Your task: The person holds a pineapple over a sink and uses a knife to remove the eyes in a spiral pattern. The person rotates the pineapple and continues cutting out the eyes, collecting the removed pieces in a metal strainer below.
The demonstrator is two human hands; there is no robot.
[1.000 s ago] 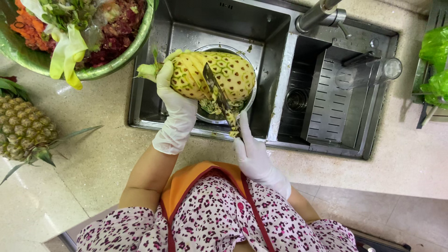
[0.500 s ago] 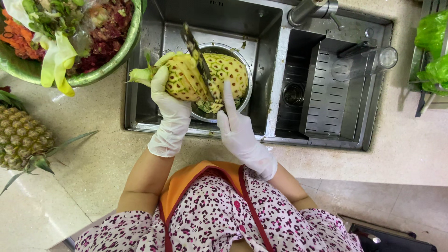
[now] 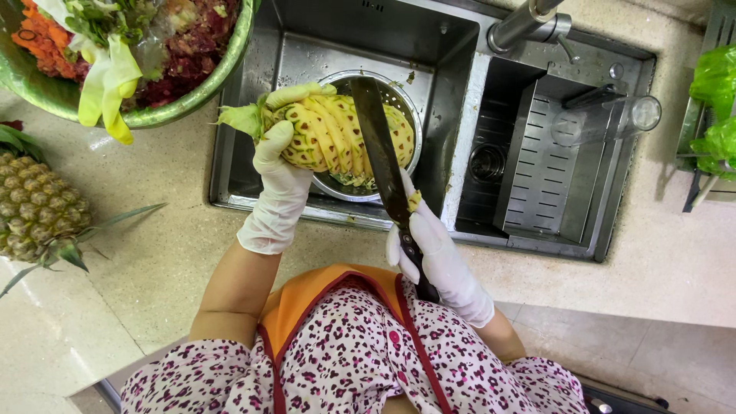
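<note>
Your white-gloved left hand (image 3: 277, 180) grasps the peeled yellow pineapple (image 3: 337, 136) by its stem end, fingers wrapped around it. The fruit hangs over the round steel colander (image 3: 405, 103) inside the stainless steel sink (image 3: 307, 38), its long axis lying crosswise, cut green crown stub toward the sink's left wall. Your white-gloved right hand (image 3: 437, 257) is clenched around the handle of the long dark-bladed knife (image 3: 379, 157), whose blade lies across the pineapple, tip pointing toward the sink's far wall.
</note>
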